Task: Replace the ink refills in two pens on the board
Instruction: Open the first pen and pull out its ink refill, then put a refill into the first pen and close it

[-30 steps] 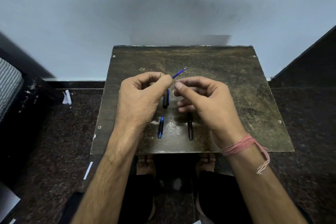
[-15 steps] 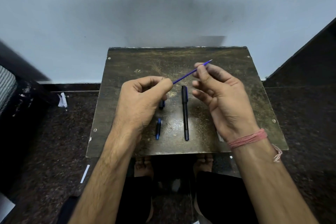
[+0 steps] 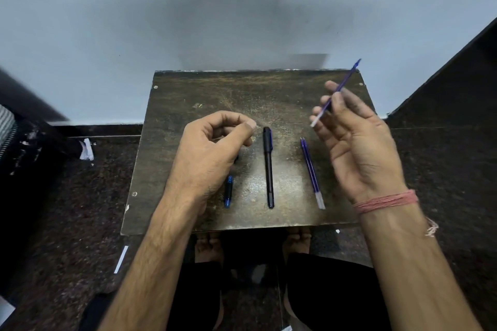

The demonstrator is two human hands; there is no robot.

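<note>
A worn dark board lies on the floor in front of me. My left hand is curled over its middle, closed on a black pen barrel that is almost wholly hidden. My right hand is raised over the board's right side and pinches a thin blue refill, tilted up to the right and clear of the barrel. A whole black pen lies upright in the middle. A short blue pen piece lies to its left. Two blue refills lie side by side to its right.
A pale wall stands right behind the board. Dark speckled floor surrounds it, with white paper scraps at the left and a strip near my left arm. My bare feet sit under the near edge. A dark panel rises at right.
My right hand drew the blue refill out of the barrel in my left hand and carried it up and to the right. The black pen and two spare refills came into view.
</note>
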